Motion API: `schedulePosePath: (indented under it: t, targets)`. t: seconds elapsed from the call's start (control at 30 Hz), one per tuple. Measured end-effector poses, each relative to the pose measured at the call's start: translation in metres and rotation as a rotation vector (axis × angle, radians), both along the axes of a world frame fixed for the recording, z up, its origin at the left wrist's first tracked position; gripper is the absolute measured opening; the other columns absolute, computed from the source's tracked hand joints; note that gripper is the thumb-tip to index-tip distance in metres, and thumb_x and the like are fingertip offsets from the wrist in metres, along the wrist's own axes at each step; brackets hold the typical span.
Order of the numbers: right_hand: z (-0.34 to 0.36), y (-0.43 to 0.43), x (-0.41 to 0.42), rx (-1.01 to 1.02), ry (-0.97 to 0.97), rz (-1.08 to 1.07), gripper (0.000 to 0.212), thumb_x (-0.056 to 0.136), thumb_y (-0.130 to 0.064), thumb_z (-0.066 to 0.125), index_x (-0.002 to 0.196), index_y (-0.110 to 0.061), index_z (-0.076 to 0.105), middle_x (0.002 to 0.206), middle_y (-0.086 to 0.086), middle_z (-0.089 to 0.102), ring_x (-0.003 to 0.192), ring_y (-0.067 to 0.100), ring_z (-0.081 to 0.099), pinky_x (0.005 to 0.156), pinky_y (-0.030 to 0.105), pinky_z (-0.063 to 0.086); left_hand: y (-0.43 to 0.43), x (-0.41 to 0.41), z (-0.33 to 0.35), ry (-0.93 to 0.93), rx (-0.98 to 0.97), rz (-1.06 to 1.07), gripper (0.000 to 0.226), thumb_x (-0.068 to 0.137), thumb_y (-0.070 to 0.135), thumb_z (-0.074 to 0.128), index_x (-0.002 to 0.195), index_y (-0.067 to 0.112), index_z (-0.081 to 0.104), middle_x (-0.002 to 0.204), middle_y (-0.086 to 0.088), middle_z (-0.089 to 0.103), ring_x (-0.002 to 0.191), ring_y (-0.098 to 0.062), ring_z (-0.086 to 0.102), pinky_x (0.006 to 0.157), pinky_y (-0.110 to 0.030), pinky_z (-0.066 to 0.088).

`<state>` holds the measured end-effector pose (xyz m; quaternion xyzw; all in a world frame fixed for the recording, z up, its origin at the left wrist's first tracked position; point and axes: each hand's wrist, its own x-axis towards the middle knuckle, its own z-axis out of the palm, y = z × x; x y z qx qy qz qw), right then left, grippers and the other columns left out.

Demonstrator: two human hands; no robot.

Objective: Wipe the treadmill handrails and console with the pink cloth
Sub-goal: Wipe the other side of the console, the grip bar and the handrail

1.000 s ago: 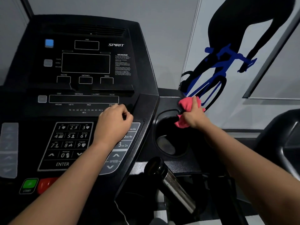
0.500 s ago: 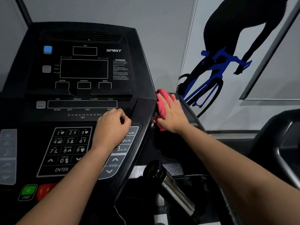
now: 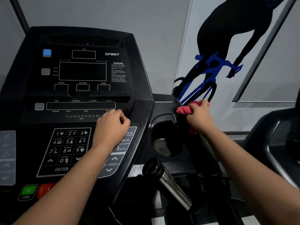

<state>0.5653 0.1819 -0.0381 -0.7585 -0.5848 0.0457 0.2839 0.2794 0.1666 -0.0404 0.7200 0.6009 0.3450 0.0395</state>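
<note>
The black treadmill console point(image 3: 84, 75) fills the left half of the view, with dark displays and a number keypad point(image 3: 68, 146). My left hand point(image 3: 112, 127) rests on the console's right edge with its fingers curled, holding nothing. My right hand point(image 3: 198, 118) grips the bunched pink cloth point(image 3: 184, 109) and presses it on the black side tray's far rim, just beyond the round cup holder point(image 3: 165, 138). A chrome-and-black handrail grip point(image 3: 170, 181) sticks out below the cup holder. Part of the cloth is hidden under my palm.
Green start point(image 3: 28, 191) and red stop point(image 3: 45, 189) buttons sit at the console's lower left. A wall graphic of a cyclist on a blue bike point(image 3: 209, 73) stands behind the tray. Another black machine point(image 3: 279, 137) is at the right edge.
My right hand has slid the pink cloth from the console's right edge, rightward along the tray's far rim. My left hand has stayed on the console.
</note>
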Motion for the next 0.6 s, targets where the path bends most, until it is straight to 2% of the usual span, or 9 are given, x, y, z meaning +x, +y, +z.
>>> schedulePosePath:
  t: [0.07,0.13,0.23,0.3,0.37,0.47,0.53,0.6]
  targets:
    - [0.000,-0.006,-0.026,-0.021,-0.196,0.183,0.045,0.079,-0.012,0.060,0.123,-0.017,0.055,0.124,0.007,0.036,0.115,0.028,0.040,0.093,0.032,0.039,0.001,0.000,0.000,0.003,0.000,-0.001,0.018,0.088,0.023,0.051,0.072,0.015,0.055,0.076,0.002,0.054,0.078,-0.021,0.051,0.076,-0.038,0.042]
    - [-0.009,-0.008,-0.052,-0.032,-0.340,0.350,0.056,0.078,-0.014,0.058,0.132,-0.022,0.043,0.124,0.006,0.039,0.114,0.028,0.042,0.086,0.037,0.042,0.001,0.000,0.000,-0.001,-0.002,-0.005,0.018,0.088,0.023,0.051,0.072,0.014,0.055,0.074,0.002,0.053,0.077,-0.021,0.051,0.074,-0.037,0.042]
    - [-0.030,-0.005,-0.073,-0.068,-0.544,0.455,0.051,0.084,-0.021,0.056,0.132,-0.022,0.039,0.127,0.010,0.037,0.120,0.034,0.036,0.077,0.041,0.044,0.000,-0.001,0.000,-0.023,-0.008,-0.008,0.018,0.088,0.023,0.052,0.073,0.014,0.056,0.075,0.003,0.053,0.077,-0.020,0.051,0.073,-0.036,0.041]
    - [-0.034,-0.002,-0.067,-0.132,-0.604,0.407,0.046,0.087,-0.027,0.056,0.132,-0.023,0.044,0.133,0.012,0.033,0.127,0.038,0.031,0.082,0.043,0.045,-0.001,-0.001,0.001,-0.037,-0.008,-0.014,0.018,0.088,0.022,0.053,0.073,0.014,0.056,0.075,0.003,0.053,0.077,-0.019,0.051,0.072,-0.034,0.040]
    - [-0.028,0.000,-0.054,-0.193,-0.578,0.341,0.044,0.086,-0.035,0.059,0.127,-0.022,0.050,0.135,0.012,0.033,0.130,0.037,0.029,0.087,0.045,0.045,-0.001,-0.002,0.001,-0.042,-0.006,-0.020,0.018,0.088,0.021,0.053,0.073,0.014,0.056,0.076,0.003,0.053,0.077,-0.019,0.051,0.072,-0.034,0.040]
    - [-0.014,0.005,-0.034,-0.236,-0.433,0.131,0.047,0.083,-0.047,0.062,0.120,-0.020,0.055,0.126,0.010,0.040,0.123,0.033,0.034,0.085,0.045,0.045,0.001,-0.002,0.000,-0.041,-0.003,-0.020,0.018,0.088,0.022,0.052,0.072,0.015,0.055,0.075,0.004,0.053,0.077,-0.018,0.050,0.073,-0.034,0.040]
    - [0.000,0.015,-0.024,-0.163,-0.371,0.004,0.044,0.086,-0.042,0.059,0.122,-0.018,0.053,0.123,0.012,0.041,0.121,0.033,0.035,0.085,0.044,0.045,0.003,-0.001,0.000,-0.018,-0.002,-0.010,0.018,0.088,0.023,0.051,0.072,0.016,0.054,0.075,0.004,0.053,0.077,-0.018,0.049,0.073,-0.034,0.040]
    - [0.011,0.025,-0.025,-0.022,-0.310,-0.020,0.039,0.085,-0.031,0.057,0.121,-0.015,0.051,0.125,0.012,0.038,0.121,0.033,0.034,0.087,0.043,0.044,0.004,0.000,-0.001,-0.005,-0.005,-0.004,0.018,0.088,0.024,0.050,0.072,0.016,0.053,0.074,0.004,0.053,0.077,-0.019,0.049,0.074,-0.035,0.040]
